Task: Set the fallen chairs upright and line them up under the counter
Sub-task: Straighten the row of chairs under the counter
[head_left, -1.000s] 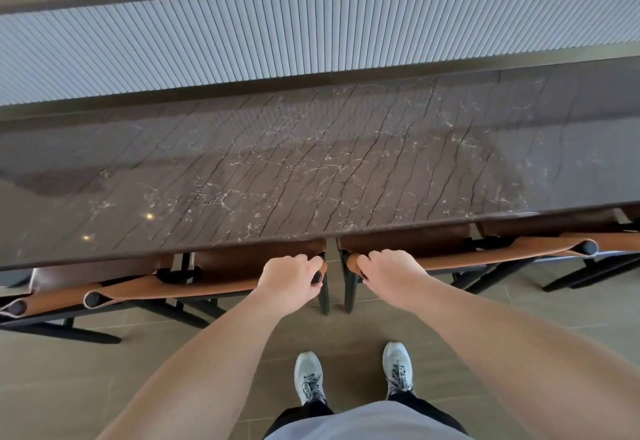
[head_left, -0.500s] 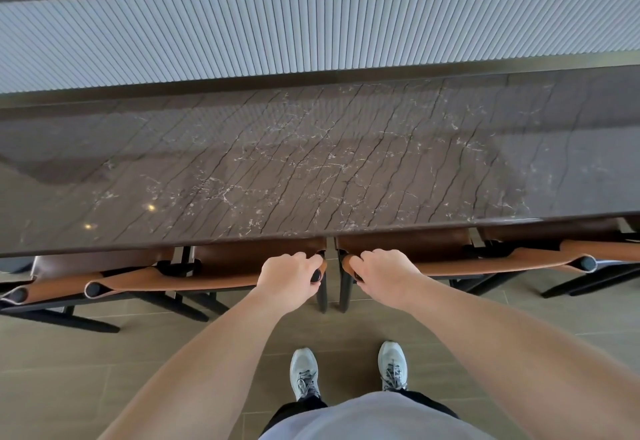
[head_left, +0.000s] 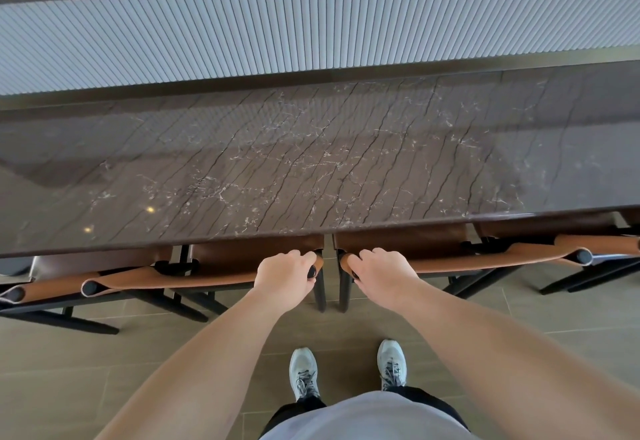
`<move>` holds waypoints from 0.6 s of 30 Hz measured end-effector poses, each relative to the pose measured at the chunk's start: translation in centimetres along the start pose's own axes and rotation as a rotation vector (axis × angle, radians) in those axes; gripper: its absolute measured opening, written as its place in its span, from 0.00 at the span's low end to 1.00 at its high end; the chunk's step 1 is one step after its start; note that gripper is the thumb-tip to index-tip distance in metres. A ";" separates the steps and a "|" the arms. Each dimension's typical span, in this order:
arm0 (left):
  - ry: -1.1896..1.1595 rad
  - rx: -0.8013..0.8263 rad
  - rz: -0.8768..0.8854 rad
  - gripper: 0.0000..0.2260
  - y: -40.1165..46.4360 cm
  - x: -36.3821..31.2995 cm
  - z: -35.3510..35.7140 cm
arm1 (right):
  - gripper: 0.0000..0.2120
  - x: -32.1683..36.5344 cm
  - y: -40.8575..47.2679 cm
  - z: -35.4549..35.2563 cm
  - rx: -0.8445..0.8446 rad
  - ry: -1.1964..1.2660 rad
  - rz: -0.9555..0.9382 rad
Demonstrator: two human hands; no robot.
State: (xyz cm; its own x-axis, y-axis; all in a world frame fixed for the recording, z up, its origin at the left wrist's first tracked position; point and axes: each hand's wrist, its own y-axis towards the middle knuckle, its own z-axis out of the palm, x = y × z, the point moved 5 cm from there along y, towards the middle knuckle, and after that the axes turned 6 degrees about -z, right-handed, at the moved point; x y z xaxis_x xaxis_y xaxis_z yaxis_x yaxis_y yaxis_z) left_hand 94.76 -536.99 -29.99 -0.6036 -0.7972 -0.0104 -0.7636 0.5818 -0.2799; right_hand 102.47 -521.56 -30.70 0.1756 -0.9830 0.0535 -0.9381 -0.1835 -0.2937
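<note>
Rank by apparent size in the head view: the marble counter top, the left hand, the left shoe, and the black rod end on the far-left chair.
1. Marble counter top
2. Left hand and left shoe: look alike, unranked
3. Black rod end

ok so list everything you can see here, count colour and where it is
dark brown veined stone counter: one, across the middle of the view
tan leather chairs with black frames: four at least partly visible, upright, in a row with seats tucked under the counter's near edge
white ribbed wall panel: one, beyond the counter
grey-brown floor tiles: under the chairs and feet
pale grey lace-up shoes: two, on the floor at bottom centre
left hand: grips the backrest end of the chair left of centre
right hand: grips the backrest end of the chair right of centre
</note>
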 end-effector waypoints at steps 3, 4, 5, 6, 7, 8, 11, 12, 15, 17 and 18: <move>-0.043 0.004 -0.037 0.13 -0.1 0.2 0.0 | 0.13 0.2 -0.2 0.1 0.007 -0.006 0.024; -0.066 0.019 -0.049 0.13 -0.2 0.2 -0.1 | 0.13 0.3 -0.2 0.0 0.002 -0.012 0.026; -0.100 0.037 -0.062 0.14 -0.2 0.2 -0.2 | 0.12 0.3 -0.2 -0.1 -0.005 -0.011 0.027; -0.159 0.053 -0.082 0.15 -0.3 0.1 -0.3 | 0.12 0.3 -0.2 -0.2 -0.012 0.000 0.031; -0.255 0.057 -0.115 0.16 -0.4 0.0 -0.4 | 0.11 0.3 -0.2 -0.2 -0.018 0.018 0.037; -0.385 0.053 -0.159 0.17 -0.6 -0.1 -0.6 | 0.11 0.2 -0.2 -0.3 -0.019 0.037 0.050; -0.823 0.028 -0.286 0.15 -1.3 -0.9 -1.2 | 0.13 0.3 0.1 -0.4 0.033 0.098 0.131; -0.943 0.028 -0.322 0.13 -1.4 -1.1 -1.5 | 0.14 0.4 0.0 -0.5 0.053 0.143 0.172; -1.244 0.058 -0.392 0.10 -1.1 -1.6 -2.9 | 0.18 0.1 -0.4 -1.2 0.025 0.424 0.321; -1.365 0.083 -0.380 0.08 -0.7 -1.8 -4.0 | 0.19 -0.3 -1.1 -2.0 -0.103 0.710 0.473; -1.420 0.096 -0.369 0.07 -0.4 -2.0 -4.4 | 0.17 -0.4 -1.5 -2.5 -0.175 0.842 0.544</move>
State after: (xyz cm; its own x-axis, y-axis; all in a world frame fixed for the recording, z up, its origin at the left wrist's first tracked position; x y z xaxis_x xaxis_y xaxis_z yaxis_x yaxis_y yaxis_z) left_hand 95.30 -534.93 -25.60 0.3881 -0.4140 -0.8234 -0.7689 0.3470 -0.5370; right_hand 103.02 -520.91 -27.89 -0.4922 -0.6022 0.6286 -0.8702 0.3576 -0.3388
